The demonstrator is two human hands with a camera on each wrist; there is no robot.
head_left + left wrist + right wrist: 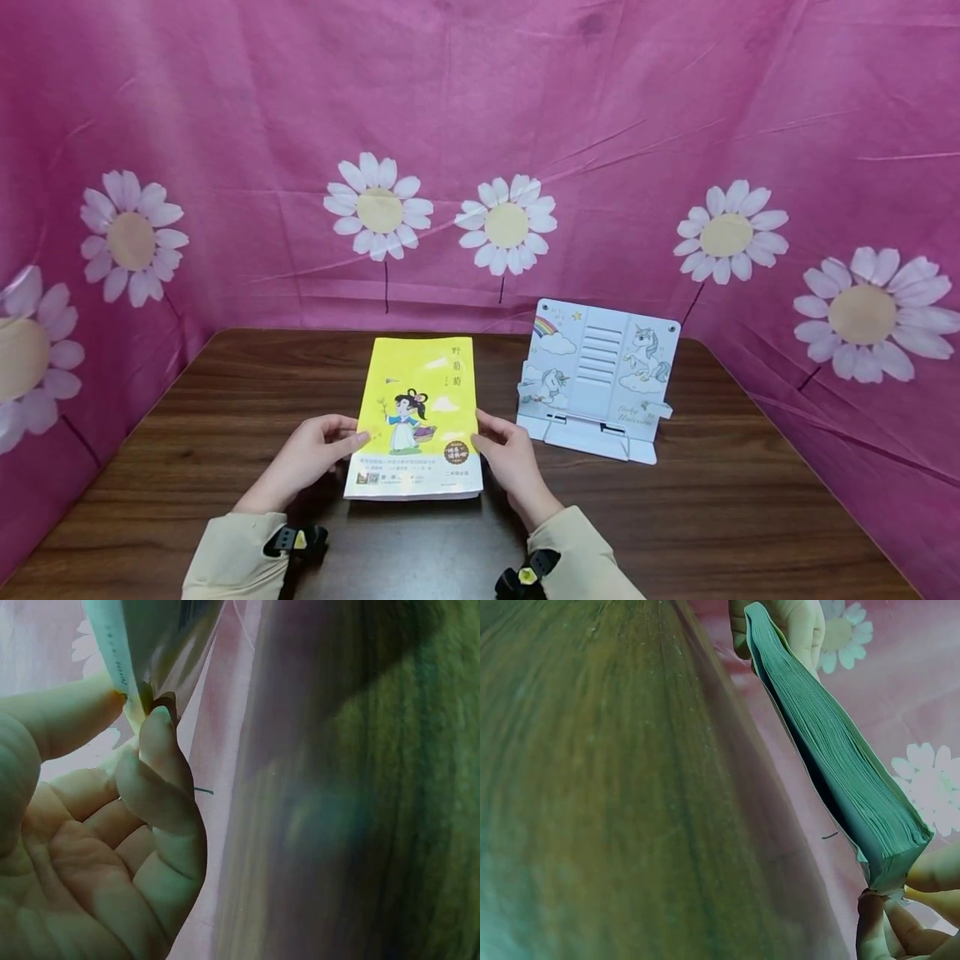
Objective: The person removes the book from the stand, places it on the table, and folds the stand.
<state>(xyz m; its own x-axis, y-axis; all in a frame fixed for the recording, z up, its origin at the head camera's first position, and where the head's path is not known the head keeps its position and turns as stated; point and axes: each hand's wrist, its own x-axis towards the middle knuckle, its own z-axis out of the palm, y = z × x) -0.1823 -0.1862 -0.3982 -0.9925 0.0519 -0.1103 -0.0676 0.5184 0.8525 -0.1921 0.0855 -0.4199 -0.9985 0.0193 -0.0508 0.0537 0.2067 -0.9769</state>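
A yellow paperback book (417,408), with a cartoon child carrying a basket on its cover, is held front up between both hands. My left hand (311,458) pinches its left edge, thumb on the cover; in the left wrist view the thumb (71,712) and fingers meet on the book's edge (120,660). On the right edge, my right hand (517,467) grips with the thumb on top and fingers below. The right wrist view shows the thick page block (840,750) raised over the table, its back cover sagging slightly away from the pages.
A white book stand (600,379) with unicorn and rainbow prints stands upright to the right of the book, its wire ledge facing me. Dark wood-grain table (720,500) lies below. A pink cloth (480,100) with white daisies hangs behind and along both sides.
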